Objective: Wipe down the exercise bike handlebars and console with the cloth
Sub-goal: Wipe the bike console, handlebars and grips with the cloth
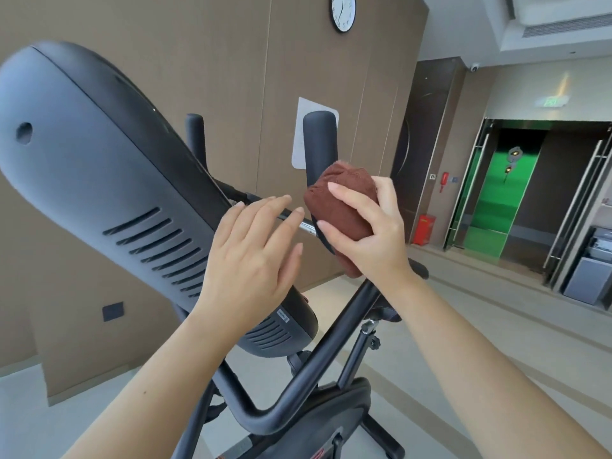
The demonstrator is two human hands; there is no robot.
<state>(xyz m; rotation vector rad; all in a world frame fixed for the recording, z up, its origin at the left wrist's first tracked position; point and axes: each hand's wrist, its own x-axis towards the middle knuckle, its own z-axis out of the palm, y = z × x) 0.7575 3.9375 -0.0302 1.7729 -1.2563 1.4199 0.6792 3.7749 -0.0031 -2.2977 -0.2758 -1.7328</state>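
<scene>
The bike's black console [99, 167] fills the left of the view, seen from its vented back side. A black handlebar grip [319, 140] stands upright in the middle, with a second grip [195, 134] behind the console. My right hand [367, 233] grips a folded brown cloth [341, 200] wrapped around the lower part of the upright grip. My left hand [251, 253] is held flat with straight fingers beside the console's right edge, over the chrome crossbar [291, 215]; it holds nothing.
The bike's black frame tubes [298, 385] and a seat post [357, 356] run below my arms. A brown panelled wall [231, 77] with a clock [342, 11] stands behind. A red box [423, 230] and glass doors [496, 187] lie to the right.
</scene>
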